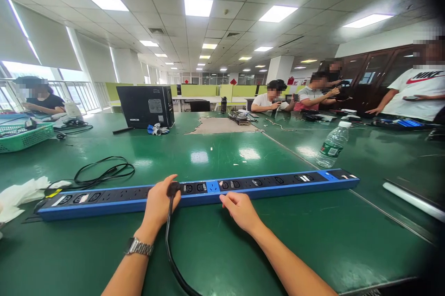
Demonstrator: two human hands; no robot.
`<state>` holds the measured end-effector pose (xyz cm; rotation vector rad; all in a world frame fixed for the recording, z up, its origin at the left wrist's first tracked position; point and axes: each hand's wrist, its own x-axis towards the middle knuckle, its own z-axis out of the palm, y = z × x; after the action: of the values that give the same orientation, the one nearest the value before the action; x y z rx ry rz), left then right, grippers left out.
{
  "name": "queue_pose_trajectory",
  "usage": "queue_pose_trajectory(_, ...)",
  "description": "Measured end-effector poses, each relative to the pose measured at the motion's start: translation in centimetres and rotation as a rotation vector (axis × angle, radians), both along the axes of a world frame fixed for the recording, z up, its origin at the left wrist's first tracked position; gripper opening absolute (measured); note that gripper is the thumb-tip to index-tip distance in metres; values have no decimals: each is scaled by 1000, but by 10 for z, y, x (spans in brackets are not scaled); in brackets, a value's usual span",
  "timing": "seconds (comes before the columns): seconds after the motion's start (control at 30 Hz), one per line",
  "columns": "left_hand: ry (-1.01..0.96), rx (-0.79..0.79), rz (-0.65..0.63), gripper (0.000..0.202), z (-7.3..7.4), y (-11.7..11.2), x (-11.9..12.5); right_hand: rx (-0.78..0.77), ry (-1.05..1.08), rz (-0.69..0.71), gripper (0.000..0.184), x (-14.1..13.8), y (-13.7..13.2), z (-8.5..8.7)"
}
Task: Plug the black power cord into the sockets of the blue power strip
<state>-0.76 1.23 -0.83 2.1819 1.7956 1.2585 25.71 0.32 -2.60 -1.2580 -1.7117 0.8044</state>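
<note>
A long power strip (198, 201), blue-edged with a black socket face, lies across the green table in front of me. My left hand (160, 204) is closed around a black plug (173, 188) at the strip's middle-left sockets. Whether the plug is seated in a socket cannot be made out. From it a thick black cable (168, 235) hangs toward me and runs out at the bottom. Just to the right, at the strip's front edge, my right hand (240, 211) is curled shut with nothing visible in it.
A water bottle (334, 145) stands behind the strip's right end. A coiled black cord (104, 173) and crumpled white tissue (21, 196) lie left. Farther back are a computer case (144, 106) and a green basket (29, 139). Several people sit or stand around the table.
</note>
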Motion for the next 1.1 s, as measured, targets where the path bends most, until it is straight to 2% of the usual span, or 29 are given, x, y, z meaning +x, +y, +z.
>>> queue_pose_trajectory(0.13,-164,-8,18,39,1,-1,4,-1,-6,1,42,0,-1,2)
queue_pose_trajectory(0.27,-384,84,123,37,4,-7,22,-39,77,9,42,-3,-2,5)
queue_pose_trajectory(0.33,-316,167,128,35,5,-12,36,-97,161,50,45,-6,-3,7)
queue_pose_trajectory(0.43,-60,261,2,24,8,-20,58,-236,322,163,54,-13,-4,8)
queue_pose_trajectory(0.53,98,261,-87,29,9,-22,76,-378,511,295,64,-17,-6,11)
queue_pose_trajectory(0.63,107,218,-80,32,8,-13,89,-461,649,383,67,-18,-6,14)
queue_pose_trajectory(0.7,88,153,-70,30,5,-5,94,-474,697,339,65,-18,-5,15)
queue_pose_trajectory(0.9,131,34,-68,23,1,5,101,-305,710,-90,56,-12,7,9)
queue_pose_trajectory(0.97,163,24,-80,23,2,5,101,-279,713,-146,55,-10,9,8)
queue_pose_trajectory(1.1,191,28,-92,27,6,5,104,-250,663,-169,54,-10,8,8)
